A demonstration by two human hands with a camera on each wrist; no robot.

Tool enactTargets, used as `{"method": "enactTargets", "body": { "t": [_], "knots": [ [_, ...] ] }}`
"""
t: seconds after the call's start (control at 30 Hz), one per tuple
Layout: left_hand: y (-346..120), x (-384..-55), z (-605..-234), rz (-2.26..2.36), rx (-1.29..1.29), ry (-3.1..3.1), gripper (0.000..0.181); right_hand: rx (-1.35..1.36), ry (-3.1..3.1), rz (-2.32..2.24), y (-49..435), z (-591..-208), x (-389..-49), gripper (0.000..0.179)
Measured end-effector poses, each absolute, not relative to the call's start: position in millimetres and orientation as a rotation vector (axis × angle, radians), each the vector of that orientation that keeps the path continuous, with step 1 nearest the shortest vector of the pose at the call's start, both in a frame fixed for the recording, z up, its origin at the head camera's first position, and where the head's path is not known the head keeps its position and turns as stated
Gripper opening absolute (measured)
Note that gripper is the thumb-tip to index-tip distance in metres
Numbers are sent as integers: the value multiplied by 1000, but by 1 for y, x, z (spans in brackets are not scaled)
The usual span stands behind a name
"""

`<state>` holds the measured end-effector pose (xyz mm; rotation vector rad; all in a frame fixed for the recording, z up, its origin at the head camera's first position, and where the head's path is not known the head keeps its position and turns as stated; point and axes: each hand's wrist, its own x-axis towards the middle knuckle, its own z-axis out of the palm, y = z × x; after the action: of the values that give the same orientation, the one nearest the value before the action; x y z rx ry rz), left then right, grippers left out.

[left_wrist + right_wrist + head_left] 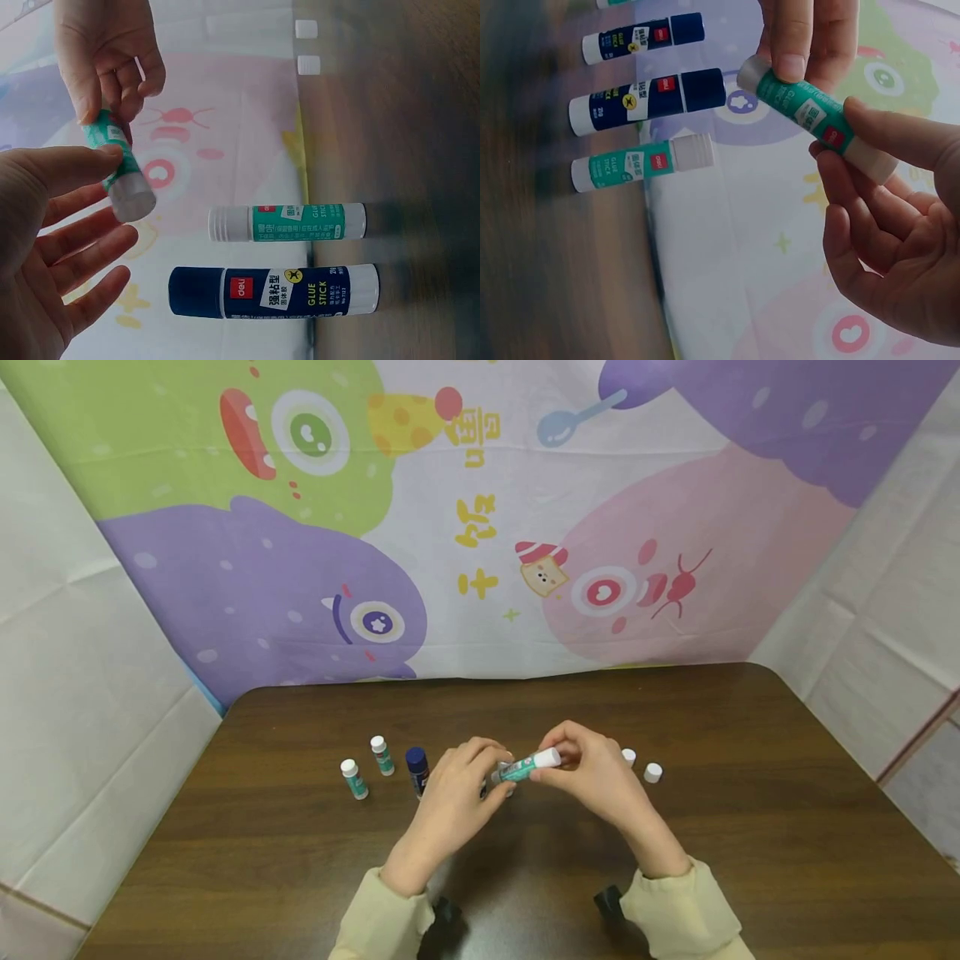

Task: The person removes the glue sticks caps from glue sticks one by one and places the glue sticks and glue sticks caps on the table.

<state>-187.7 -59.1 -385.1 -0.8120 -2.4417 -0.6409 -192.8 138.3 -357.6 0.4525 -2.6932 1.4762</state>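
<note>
A green glue stick (pixel 517 769) with a white cap is held tilted above the table between both hands. My left hand (pixel 453 785) pinches its base end; in the left wrist view the thumb lies on the tube with the other fingers spread below. At the capped end, my right hand (pixel 592 768) grips with thumb and fingers, as the right wrist view shows. Beneath the hands stand a second green glue stick (pixel 300 223), its ribbed white top bare, and a navy glue stick (pixel 277 292). Both are largely hidden by the left hand in the head view.
Two green glue sticks with white caps, the nearer one (pixel 355 779) and the farther one (pixel 382 756), stand at the left beside another navy glue stick (pixel 417 768). Right of the hands, two loose white caps (pixel 653 772) lie on the brown table (pixel 750 827). A cartoon-printed cloth (pixel 480 635) hangs behind.
</note>
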Motion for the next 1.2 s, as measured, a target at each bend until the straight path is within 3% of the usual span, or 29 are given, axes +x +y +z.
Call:
{"method": "enactTargets", "body": {
  "t": [0.93, 1.2],
  "knots": [
    [-61, -190, -378, -573, -900, -2406, 26, 642, -2647, 1426, 143, -354, -191, 28],
    [-63, -188, -377, -589, -895, -2407, 25, 693, -2663, 1386, 143, -352, -191, 20]
  ]
}}
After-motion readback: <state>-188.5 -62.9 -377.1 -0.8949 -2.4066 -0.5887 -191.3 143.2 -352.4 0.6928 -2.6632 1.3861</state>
